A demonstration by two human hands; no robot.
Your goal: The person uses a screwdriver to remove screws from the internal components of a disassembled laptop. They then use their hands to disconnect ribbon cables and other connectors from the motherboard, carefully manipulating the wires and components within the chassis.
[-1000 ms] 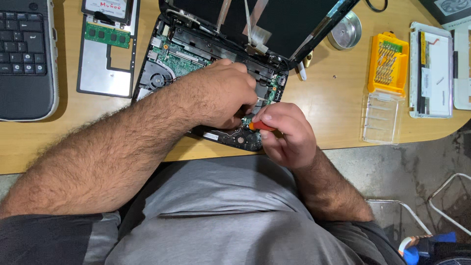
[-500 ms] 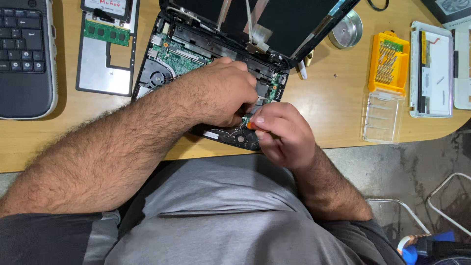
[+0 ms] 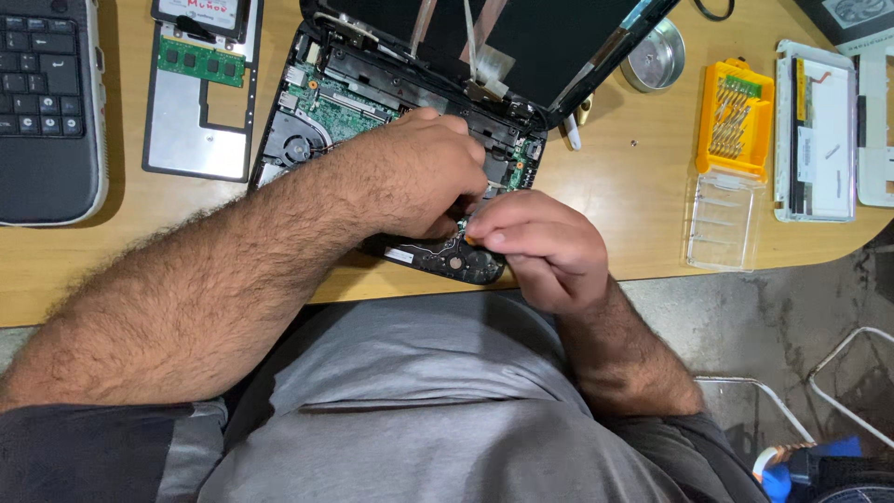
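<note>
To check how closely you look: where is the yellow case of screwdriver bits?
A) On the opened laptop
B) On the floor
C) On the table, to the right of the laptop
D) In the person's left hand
C: the yellow bit case lies on the table, right of the opened laptop.

Both forearms are bare from the elbow down and thickly covered with dark hair, which thins out toward the wrists and the backs of the hands. The left hand (image 3: 410,172) and the right hand (image 3: 545,247) are broad, with short, trimmed nails, and carry no rings, watch or gloves. The person wears a plain grey shirt (image 3: 419,401), smooth across the belly with a few soft horizontal creases, and short grey sleeves.
</note>
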